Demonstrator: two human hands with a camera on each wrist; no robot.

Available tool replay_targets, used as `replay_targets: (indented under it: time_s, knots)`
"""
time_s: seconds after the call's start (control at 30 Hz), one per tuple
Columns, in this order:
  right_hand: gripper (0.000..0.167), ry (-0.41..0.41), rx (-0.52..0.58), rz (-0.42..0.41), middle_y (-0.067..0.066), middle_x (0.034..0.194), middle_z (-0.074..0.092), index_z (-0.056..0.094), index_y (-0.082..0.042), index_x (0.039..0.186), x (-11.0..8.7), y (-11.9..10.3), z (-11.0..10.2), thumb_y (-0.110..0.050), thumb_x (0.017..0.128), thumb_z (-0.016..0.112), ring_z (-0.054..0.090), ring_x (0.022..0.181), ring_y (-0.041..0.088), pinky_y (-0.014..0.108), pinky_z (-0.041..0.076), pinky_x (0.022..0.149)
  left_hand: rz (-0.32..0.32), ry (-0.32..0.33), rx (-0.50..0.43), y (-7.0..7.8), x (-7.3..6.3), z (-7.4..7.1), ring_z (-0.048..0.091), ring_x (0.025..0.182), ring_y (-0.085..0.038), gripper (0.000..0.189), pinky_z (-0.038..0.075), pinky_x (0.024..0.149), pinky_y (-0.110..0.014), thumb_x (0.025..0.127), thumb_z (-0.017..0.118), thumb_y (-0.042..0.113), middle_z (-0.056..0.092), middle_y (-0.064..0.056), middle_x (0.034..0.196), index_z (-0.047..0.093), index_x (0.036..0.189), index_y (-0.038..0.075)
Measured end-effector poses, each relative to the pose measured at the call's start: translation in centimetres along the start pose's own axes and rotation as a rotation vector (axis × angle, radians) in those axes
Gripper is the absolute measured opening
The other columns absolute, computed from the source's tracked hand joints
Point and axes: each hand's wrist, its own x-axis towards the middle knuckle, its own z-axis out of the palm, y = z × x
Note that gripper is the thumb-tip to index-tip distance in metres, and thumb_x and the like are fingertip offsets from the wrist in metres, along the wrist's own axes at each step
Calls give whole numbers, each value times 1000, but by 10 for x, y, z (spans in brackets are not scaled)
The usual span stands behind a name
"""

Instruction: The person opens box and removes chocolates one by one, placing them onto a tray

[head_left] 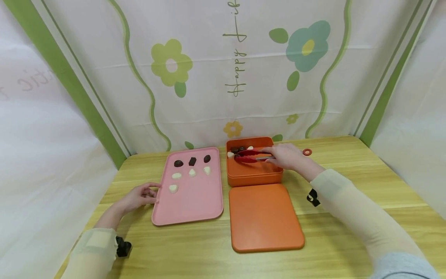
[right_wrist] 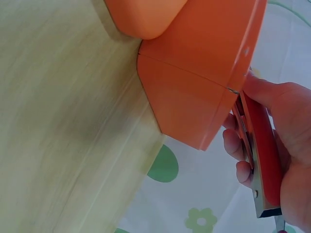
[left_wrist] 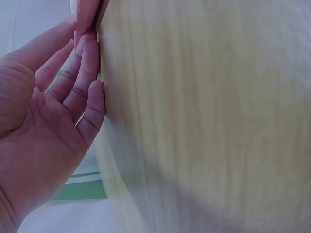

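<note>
My right hand point(head_left: 287, 156) grips red-and-metal tongs point(head_left: 245, 159), their tips down inside an orange box point(head_left: 254, 180). Dark and white chocolate-like pieces point(head_left: 234, 150) lie at the box's left end, by the tips; whether the tongs pinch one is too small to tell. At the pink tray's point(head_left: 198, 203) left edge, my left hand point(head_left: 139, 197) holds the rim between thumb and fingers, as the left wrist view shows. Upon that tray sit a row of dark pieces point(head_left: 192, 161), a row of white ones point(head_left: 177, 175) and a single white piece point(head_left: 173, 188).
An orange lid point(head_left: 266, 219) lies flat in front of the box, right of the tray. Behind the box, a small red ring point(head_left: 307, 152) rests on the wooden table point(head_left: 341, 232) to the right. A flowered cloth point(head_left: 209, 97) hangs along the table's back.
</note>
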Motion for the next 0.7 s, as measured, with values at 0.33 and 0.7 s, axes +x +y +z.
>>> replay_targets:
  time_s: [0.33,0.7]
  knots:
    - [46,56,23,-6,0,72,62,61,-11,132,-12,-2,-14,-29,91,70,59,65,19,34,42,52,-2,2,-27,-1,0,0,53,77,-19,56,43,64,-28,90,69,6,63,-12,97,43,139,-6]
    - [47,158,10,-33,11,119,66,62,-16,133,-28,-10,-29,-30,89,71,66,83,24,31,40,49,-17,3,8,-1,0,1,51,78,-20,56,41,65,-28,91,69,10,64,-11,98,44,139,-3]
